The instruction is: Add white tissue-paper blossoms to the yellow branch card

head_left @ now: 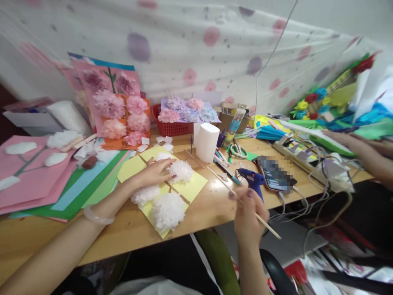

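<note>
My left hand (157, 171) rests over a yellow card (195, 186), its fingers stretched out and touching a white tissue-paper flower (181, 171). Another white paper flower (168, 212) sits on the card's near part, with more white blooms around it and brown stem strips (181, 196) between them. In my right hand (250, 213), a thin wooden stick (267, 227) is pinched between thumb and fingers, held at a slant in front of the table edge. A blue glue gun (252, 178) lies just beyond that hand.
Behind the card stand a white paper roll (207, 143) and a red basket (175, 128). Scissors (238, 150), pens and a phone (273, 174) lie to the right, near a power strip (303, 162) with cables. Coloured paper (33, 172) covers the left. Another person's arm (365, 151) reaches in at right.
</note>
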Action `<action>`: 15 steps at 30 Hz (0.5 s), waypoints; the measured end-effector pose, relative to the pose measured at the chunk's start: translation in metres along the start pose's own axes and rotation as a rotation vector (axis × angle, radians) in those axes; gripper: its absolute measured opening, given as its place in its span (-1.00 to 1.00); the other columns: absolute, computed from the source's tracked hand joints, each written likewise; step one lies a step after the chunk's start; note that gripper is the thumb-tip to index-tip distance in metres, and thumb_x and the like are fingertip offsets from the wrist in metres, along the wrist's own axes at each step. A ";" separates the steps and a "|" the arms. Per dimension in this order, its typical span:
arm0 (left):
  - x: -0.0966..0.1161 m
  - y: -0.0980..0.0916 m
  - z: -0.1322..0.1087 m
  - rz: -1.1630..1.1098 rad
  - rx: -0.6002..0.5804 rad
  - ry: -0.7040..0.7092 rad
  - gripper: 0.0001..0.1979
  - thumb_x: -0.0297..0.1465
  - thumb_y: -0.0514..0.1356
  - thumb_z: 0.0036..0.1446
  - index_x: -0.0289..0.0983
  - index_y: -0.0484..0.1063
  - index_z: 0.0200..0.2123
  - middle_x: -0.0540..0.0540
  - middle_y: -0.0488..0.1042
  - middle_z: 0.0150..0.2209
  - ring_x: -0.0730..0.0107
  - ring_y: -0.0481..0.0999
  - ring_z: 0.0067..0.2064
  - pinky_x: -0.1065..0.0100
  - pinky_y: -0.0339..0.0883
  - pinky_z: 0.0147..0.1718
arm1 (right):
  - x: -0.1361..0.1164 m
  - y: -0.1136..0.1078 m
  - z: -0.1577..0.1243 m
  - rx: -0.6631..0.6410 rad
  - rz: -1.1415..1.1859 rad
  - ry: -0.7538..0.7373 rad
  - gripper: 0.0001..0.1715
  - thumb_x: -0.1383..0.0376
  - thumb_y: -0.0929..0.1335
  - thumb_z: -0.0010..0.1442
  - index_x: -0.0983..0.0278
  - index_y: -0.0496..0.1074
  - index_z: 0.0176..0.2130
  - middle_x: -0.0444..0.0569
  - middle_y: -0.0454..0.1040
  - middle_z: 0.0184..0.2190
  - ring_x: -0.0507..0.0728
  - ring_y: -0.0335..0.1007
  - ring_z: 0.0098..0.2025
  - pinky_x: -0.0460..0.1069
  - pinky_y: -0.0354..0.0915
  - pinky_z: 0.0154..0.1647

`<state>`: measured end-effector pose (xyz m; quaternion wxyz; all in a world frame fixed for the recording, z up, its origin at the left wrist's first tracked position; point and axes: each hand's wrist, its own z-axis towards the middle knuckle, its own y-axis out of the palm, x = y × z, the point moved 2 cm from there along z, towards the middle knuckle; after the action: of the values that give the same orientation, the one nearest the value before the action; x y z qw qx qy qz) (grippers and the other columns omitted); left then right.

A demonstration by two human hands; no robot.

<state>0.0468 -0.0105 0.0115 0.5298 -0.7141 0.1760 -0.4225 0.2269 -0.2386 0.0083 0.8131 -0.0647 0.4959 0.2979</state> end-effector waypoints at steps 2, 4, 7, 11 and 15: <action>-0.003 0.002 0.000 -0.024 0.025 0.022 -0.37 -0.13 0.09 0.19 -0.22 0.19 0.29 -0.28 0.29 0.32 -0.03 0.27 0.32 -0.18 -0.29 0.33 | -0.016 -0.014 0.002 0.131 0.066 -0.102 -0.42 0.04 0.33 0.31 0.23 0.33 -0.65 -0.17 0.28 -0.66 0.06 0.28 -0.47 0.03 0.27 -0.21; -0.007 0.005 0.001 -0.053 0.050 0.043 -0.38 -0.15 0.10 0.18 -0.22 0.21 0.28 -0.27 0.31 0.31 -0.02 0.29 0.31 -0.18 -0.29 0.33 | -0.025 -0.020 0.004 0.178 0.049 -0.106 -0.42 0.03 0.35 0.29 0.23 0.34 -0.65 -0.18 0.27 -0.67 0.05 0.25 -0.49 0.02 0.27 -0.22; -0.011 0.006 0.001 -0.104 0.104 0.078 -0.41 -0.18 0.14 0.17 -0.20 0.25 0.26 -0.25 0.37 0.27 -0.01 0.31 0.30 -0.19 -0.29 0.34 | -0.017 -0.007 0.003 0.007 -0.019 0.077 -0.49 -0.06 0.32 0.28 0.25 0.52 -0.44 -0.10 0.48 -0.54 0.09 0.40 -0.43 0.05 0.32 -0.18; -0.015 -0.007 -0.005 -0.199 0.327 0.167 -0.58 -0.30 0.20 0.13 -0.21 0.46 0.08 -0.20 0.47 0.18 0.04 0.35 0.26 -0.04 0.02 0.30 | 0.012 0.029 -0.005 -0.219 0.027 0.236 -0.40 -0.15 0.27 0.26 0.28 0.58 -0.32 0.07 0.61 -0.31 0.17 0.52 -0.27 0.11 0.38 -0.11; -0.033 -0.027 -0.020 -0.276 0.561 0.109 -0.76 -0.52 0.16 0.09 -0.24 0.55 -0.19 -0.14 0.59 -0.08 0.25 0.57 -0.03 0.25 0.40 0.02 | 0.036 0.045 -0.001 0.009 0.117 0.379 -0.60 -0.02 0.52 -0.07 0.24 0.52 -0.42 -0.03 0.59 -0.41 0.09 0.47 -0.39 -0.02 0.39 -0.33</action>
<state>0.0065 0.0107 0.0236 0.6335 -0.5337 -0.0177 -0.5599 0.2129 -0.1870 -0.0144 0.6867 -0.0870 0.6446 0.3247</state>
